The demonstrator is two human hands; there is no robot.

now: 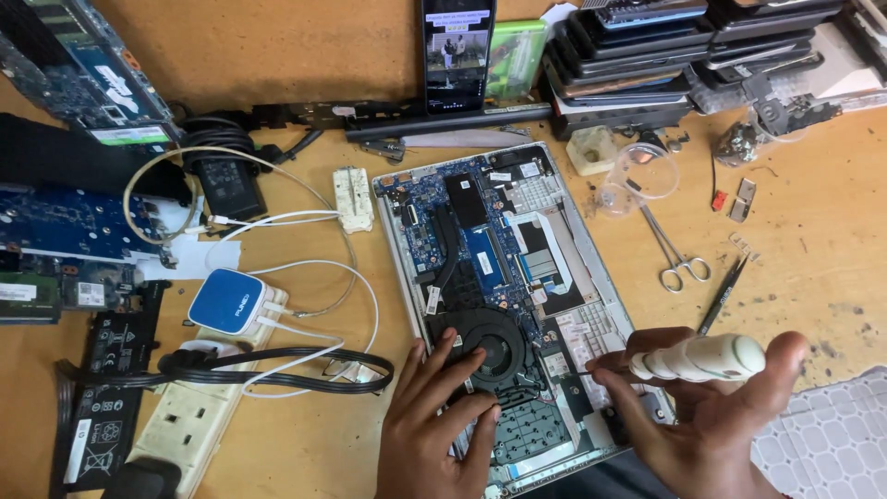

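Fingers of our left hand (434, 420) lie spread and flat, apart from one another, on the lower part of the opened silver laptop chassis (504, 305), their tips touching the edge of the round black cooling fan (497, 351). They grip nothing. Our right hand (702, 416) is closed around the white ribbed plastic handle of a screwdriver (702, 359), thumb over its rounded end. The handle's long axis runs nearly level, left to right, with the working end pointing left toward the fan; we cannot see the tip, which is hidden behind the fingers. The fan sits just left of that hidden tip, between our two hands, and the left hand is the nearer. Steel scissor-handled forceps (676, 254) lie well apart on the wooden bench (813, 249).
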